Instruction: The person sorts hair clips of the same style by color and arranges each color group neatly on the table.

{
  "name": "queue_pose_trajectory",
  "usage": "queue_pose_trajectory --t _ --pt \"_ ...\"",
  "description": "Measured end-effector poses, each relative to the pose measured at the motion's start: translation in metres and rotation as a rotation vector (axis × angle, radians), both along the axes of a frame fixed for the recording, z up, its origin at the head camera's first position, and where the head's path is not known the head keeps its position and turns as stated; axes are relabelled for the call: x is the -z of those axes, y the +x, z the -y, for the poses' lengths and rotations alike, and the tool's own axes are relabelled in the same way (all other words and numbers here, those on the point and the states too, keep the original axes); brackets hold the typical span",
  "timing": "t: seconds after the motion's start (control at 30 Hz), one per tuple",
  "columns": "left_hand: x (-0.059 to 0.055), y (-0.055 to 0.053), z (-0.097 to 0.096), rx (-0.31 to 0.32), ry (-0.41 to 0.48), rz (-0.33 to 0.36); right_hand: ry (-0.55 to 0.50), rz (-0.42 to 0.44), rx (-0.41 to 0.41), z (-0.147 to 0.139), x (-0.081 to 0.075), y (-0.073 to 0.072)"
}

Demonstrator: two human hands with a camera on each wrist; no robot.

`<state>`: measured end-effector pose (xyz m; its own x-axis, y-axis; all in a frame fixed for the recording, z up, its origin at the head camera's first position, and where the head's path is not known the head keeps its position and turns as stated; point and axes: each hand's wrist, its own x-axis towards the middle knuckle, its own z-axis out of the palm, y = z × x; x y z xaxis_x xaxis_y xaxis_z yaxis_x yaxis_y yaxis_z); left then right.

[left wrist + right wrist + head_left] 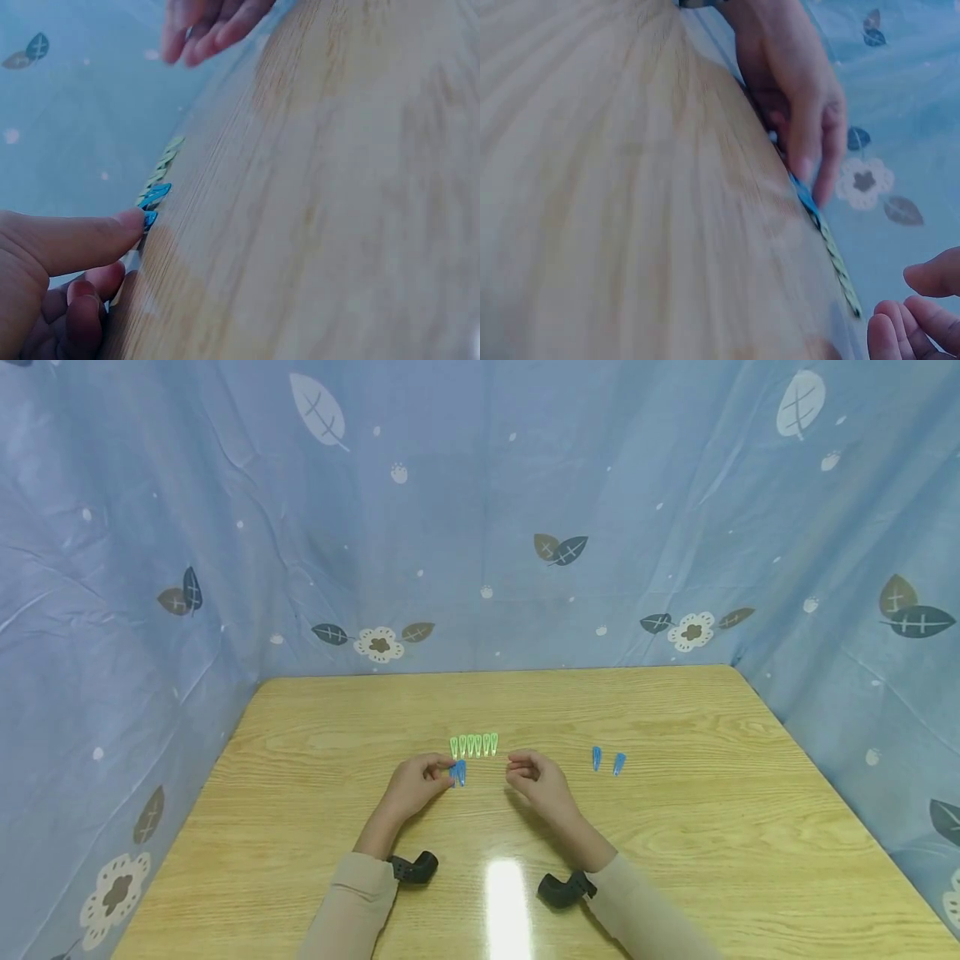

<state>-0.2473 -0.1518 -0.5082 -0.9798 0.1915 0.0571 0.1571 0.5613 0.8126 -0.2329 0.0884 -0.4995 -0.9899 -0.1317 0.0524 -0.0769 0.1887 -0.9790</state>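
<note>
At the middle of the table, two blue snap hair clips (461,773) lie side by side just in front of a row of green hair clips (478,745). My left hand (418,783) pinches the leftmost blue clip between thumb and forefinger; in the left wrist view the thumb (97,241) overlaps this blue hair clip (150,219). To the right of the row, my right hand (542,783) hovers with loosely bent fingers and nothing in it. The right wrist view shows its fingers (911,330) apart from the clips.
Two more blue hair clips, one upright (597,758) and one slanted (618,764), lie farther right on the wooden table (712,827). A blue patterned curtain (480,510) hangs behind and at both sides. Both wrists carry black camera mounts (414,868).
</note>
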Motion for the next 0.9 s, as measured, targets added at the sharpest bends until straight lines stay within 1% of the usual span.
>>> queue_pose_trajectory --t 0.17,0.37,0.5,0.67,0.9 --pt "0.001 0.0 0.0 -0.001 0.0 0.003 0.041 -0.002 0.042 -0.032 -0.001 0.004" --pt "-0.001 0.001 0.0 -0.006 0.002 0.011 0.086 -0.04 0.083 -0.074 0.0 0.008" --pt "-0.001 0.001 -0.001 -0.007 -0.002 0.01 0.079 -0.049 0.118 -0.097 0.0 0.011" --pt "0.0 0.001 0.0 -0.008 -0.001 0.006 0.065 -0.049 0.181 -0.116 -0.002 0.015" --pt "0.0 0.001 0.0 -0.005 -0.001 0.001 0.146 -0.105 0.299 -0.136 0.002 0.015"
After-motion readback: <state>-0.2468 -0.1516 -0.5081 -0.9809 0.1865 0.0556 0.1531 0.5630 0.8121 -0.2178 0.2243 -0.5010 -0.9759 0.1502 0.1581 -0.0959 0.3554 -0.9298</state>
